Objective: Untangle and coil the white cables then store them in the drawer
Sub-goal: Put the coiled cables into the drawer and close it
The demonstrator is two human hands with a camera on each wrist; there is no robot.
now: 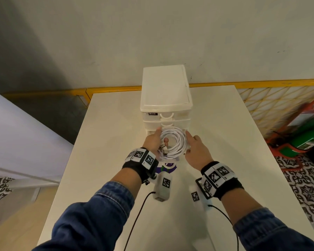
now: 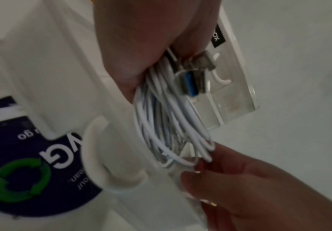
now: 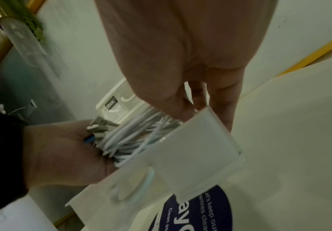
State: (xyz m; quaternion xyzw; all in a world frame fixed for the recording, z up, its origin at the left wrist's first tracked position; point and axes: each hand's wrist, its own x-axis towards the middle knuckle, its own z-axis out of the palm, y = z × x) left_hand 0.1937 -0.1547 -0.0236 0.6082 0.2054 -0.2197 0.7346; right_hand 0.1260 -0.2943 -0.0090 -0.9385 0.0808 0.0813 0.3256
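A coil of white cables hangs over the pulled-out bottom drawer of a white drawer unit. My left hand grips the coil's left side, thumb through the loop, where the USB plugs gather. In the left wrist view the coil runs from the palm down into the drawer, whose handle faces the camera. My right hand touches the coil's right side with fairly straight fingers. From the right wrist, the cables sit behind the drawer's wall.
The drawer unit stands at the middle of a white table, its two upper drawers closed. A purple sticker with green arrows lies on the table under the drawer front. A yellow mesh fence and red-green floor clutter are on the right.
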